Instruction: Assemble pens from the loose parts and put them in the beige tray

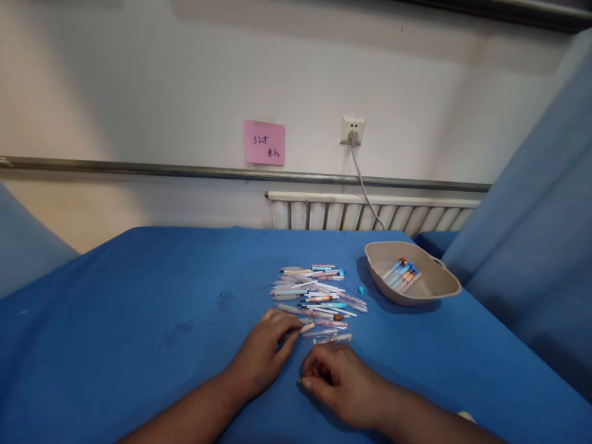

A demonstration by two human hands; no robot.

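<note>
Many pens and pen parts [308,293] lie in a loose pile on the blue cloth. At the pile's near left edge, my left hand [268,345] has its fingers closed round a dark pen part with a pale end [307,328] that points right. Just below the pile is my right hand [340,382], its fingers curled and thumb pressed to the forefinger; a tiny tip shows at the pinch, too small to name. A beige basket [435,283] stands to the right, with several blue, white and orange pens [402,275] in it.
A small blue piece [361,290] lies between pile and basket. The blue-covered table [139,296] reaches a wall with a radiator [324,214], a metal rail, a pink note [264,142] and a plugged socket [353,131]. Blue curtains hang at both sides.
</note>
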